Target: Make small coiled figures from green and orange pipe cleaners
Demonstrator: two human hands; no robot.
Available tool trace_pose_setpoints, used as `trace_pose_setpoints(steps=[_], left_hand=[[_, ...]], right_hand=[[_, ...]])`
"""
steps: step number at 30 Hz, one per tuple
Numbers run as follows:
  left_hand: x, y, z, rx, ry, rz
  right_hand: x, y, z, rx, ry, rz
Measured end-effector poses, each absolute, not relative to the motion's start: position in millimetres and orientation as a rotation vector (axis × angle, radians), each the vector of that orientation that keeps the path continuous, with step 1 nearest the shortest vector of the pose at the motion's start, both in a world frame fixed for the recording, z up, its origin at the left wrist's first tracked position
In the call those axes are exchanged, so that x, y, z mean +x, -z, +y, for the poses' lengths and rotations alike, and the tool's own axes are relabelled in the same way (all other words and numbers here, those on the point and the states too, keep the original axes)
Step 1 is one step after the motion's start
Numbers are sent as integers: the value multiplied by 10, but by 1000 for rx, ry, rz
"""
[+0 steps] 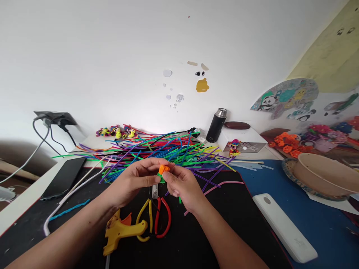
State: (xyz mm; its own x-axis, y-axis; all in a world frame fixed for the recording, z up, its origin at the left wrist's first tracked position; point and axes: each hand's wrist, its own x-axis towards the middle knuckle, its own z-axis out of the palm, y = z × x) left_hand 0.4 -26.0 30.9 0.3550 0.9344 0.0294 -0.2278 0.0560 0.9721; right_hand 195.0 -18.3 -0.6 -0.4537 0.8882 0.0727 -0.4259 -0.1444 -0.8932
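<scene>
My left hand (138, 177) and my right hand (182, 185) meet above a black mat (224, 224), both pinched on a small orange pipe-cleaner flower (163, 170) with a green bit under it. The fingers of both hands are curled round it. Just behind the hands lies a big heap of coloured pipe cleaners (168, 151). Below the hands lie a yellow glue gun (122, 229), yellow-handled pliers (146, 220) and red-handled cutters (162, 220).
A black phone (64, 177) lies at the left with white cables (73, 190). A black flask (216, 125) stands at the back. A white flat case (284, 228) lies on the blue mat at the right, near a beige bowl (322, 173) and orange craft flowers (286, 144).
</scene>
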Motion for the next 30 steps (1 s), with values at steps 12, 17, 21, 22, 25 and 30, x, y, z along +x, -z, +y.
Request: trace_pose_setpoints(steps=[12, 17, 21, 22, 25, 30], left_hand=[[-108, -321, -239, 1225, -928, 610], [-83, -349, -234, 1256, -914, 596], [-98, -339, -231, 1231, -918, 629], [-107, -330, -228, 1221, -920, 637], [-128, -299, -225, 1181, -939, 663], [-102, -305, -262, 1195, -957, 702]], right_hand=[[1942, 4, -222, -554, -1764, -1135], [1933, -16, -216, -579, -1771, -1132], [1934, -6, -216, -582, -1768, -1141], [1934, -2, -218, -574, -1770, -1139], [1934, 7, -226, -548, -1784, -1129], [1935, 5, -227, -557, -1787, -1135]])
